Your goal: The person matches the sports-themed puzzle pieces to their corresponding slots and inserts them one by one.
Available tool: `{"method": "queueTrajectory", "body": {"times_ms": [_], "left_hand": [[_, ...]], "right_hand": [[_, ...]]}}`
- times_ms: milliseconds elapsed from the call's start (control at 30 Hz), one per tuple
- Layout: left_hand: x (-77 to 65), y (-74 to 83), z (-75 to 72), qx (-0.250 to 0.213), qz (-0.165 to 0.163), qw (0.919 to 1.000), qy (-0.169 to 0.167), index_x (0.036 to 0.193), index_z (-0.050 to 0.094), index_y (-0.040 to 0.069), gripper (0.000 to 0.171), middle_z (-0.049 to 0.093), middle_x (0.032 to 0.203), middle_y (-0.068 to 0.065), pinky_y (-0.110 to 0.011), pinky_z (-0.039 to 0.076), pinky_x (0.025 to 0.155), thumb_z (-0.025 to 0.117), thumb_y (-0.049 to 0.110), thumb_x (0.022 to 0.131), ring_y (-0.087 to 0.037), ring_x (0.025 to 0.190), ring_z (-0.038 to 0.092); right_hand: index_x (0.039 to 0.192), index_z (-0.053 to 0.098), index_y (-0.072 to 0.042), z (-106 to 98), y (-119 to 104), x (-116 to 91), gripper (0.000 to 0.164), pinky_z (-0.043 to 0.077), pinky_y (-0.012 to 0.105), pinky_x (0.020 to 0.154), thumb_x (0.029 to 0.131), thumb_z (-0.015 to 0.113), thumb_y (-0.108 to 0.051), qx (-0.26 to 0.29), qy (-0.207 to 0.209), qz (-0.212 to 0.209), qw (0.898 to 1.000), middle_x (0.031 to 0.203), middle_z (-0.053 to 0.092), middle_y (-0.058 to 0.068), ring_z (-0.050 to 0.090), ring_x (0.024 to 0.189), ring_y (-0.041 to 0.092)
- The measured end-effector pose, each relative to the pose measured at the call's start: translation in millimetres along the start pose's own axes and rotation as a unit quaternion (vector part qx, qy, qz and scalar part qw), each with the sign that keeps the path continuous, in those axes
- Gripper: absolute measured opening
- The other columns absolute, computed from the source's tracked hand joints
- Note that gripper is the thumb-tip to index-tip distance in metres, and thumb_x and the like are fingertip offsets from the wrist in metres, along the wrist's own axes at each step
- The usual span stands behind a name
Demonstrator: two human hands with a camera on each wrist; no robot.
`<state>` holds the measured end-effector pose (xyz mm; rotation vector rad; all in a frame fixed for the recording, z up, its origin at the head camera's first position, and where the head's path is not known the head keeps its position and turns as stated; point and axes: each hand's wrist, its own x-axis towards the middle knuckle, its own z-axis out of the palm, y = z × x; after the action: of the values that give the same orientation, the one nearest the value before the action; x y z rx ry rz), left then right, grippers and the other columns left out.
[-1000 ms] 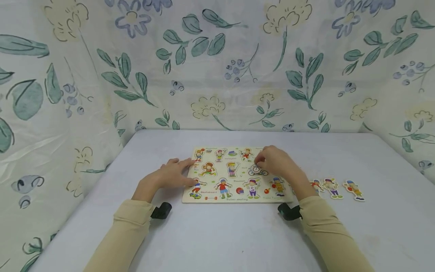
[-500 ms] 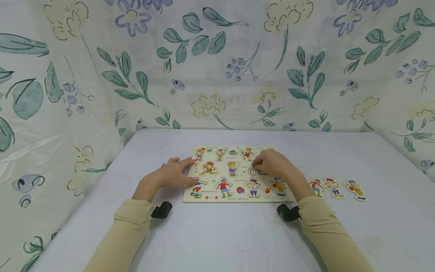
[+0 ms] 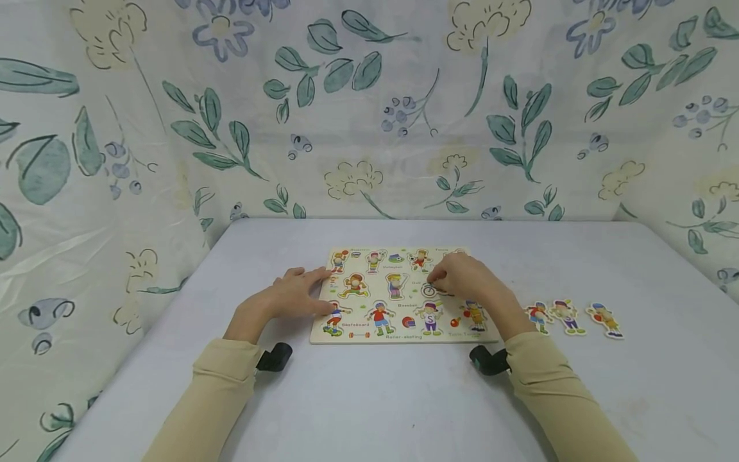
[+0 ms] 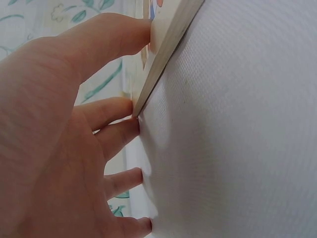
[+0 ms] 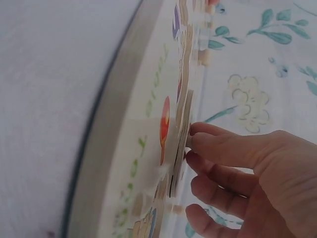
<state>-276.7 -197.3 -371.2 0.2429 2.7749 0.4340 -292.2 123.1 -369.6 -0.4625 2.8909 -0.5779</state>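
Note:
A pale wooden puzzle board [image 3: 358, 311] with figures of children at sports lies flat on the table. My left hand [image 3: 291, 295] rests at its left edge, fingers spread; in the left wrist view the thumb [image 4: 133, 37] presses on top of the board near its rim, while lower fingertips touch the table. Over the board's right side, my right hand [image 3: 464, 279] pinches the knob of a bicycle puzzle piece [image 3: 428, 290] between thumb and forefinger. The hand hides most of that piece. Seen edge-on in the right wrist view, the piece [image 5: 182, 148] sits close over the board.
Right of the board lie several loose figure pieces: a child in red and blue [image 3: 538, 317], a baseball batter [image 3: 568, 317] and a child with a red ball [image 3: 604, 320]. A flowered cloth [image 3: 358, 147] hangs behind the white table [image 3: 369, 404].
My right hand has shifted slightly over the bicycle piece and now covers more of it; one second ago both wheels showed. The left hand stays where it was on the board.

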Motion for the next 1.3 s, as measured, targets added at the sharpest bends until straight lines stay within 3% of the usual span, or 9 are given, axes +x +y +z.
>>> {"method": "queueTrajectory", "body": {"times_ms": [333, 700, 1200, 1300], "left_hand": [[0.7, -0.4, 0.7, 0.002, 0.004, 1.0, 0.0, 0.156, 0.029, 0.016, 0.084, 0.02, 0.157, -0.032, -0.078, 0.025, 0.103, 0.066, 0.048, 0.088, -0.064, 0.138, 0.019], [3.0, -2.1, 2.0, -0.001, 0.003, 1.0, 0.002, 0.156, 0.029, 0.014, 0.085, 0.023, 0.157, -0.031, -0.075, 0.018, 0.108, 0.067, 0.048, 0.088, -0.055, 0.144, 0.015], [4.5, -1.7, 0.5, 0.01, 0.003, 0.9999, -0.001, 0.157, 0.029, 0.017, 0.084, 0.02, 0.157, -0.032, -0.078, 0.026, 0.103, 0.066, 0.049, 0.088, -0.064, 0.138, 0.02], [4.5, -2.2, 1.3, 0.007, 0.001, 1.0, -0.001, 0.157, 0.029, 0.017, 0.084, 0.02, 0.157, -0.031, -0.077, 0.022, 0.106, 0.066, 0.048, 0.088, -0.06, 0.141, 0.018]], "right_hand": [[0.109, 0.078, -0.012, -0.7, -2.7, -1.6, 0.02, 0.052, 0.039, 0.086, 0.095, 0.063, -0.013, -0.004, 0.002, 0.012, 1.0, 0.116, 0.071, 0.007, 0.059, 0.095, 0.021], [0.109, 0.078, -0.013, -1.4, -1.9, -1.4, 0.02, 0.052, 0.04, 0.085, 0.096, 0.062, -0.014, -0.007, 0.013, 0.007, 1.0, 0.119, 0.071, 0.007, 0.059, 0.098, 0.022], [0.107, 0.078, -0.012, 0.5, -0.9, 0.5, 0.02, 0.051, 0.041, 0.084, 0.095, 0.062, -0.012, -0.016, 0.011, 0.019, 1.0, 0.119, 0.07, 0.009, 0.059, 0.097, 0.023], [0.108, 0.078, -0.012, 1.4, -0.4, 1.1, 0.02, 0.052, 0.041, 0.086, 0.095, 0.062, -0.012, -0.014, 0.006, 0.018, 1.0, 0.119, 0.07, 0.008, 0.06, 0.098, 0.022]]}}
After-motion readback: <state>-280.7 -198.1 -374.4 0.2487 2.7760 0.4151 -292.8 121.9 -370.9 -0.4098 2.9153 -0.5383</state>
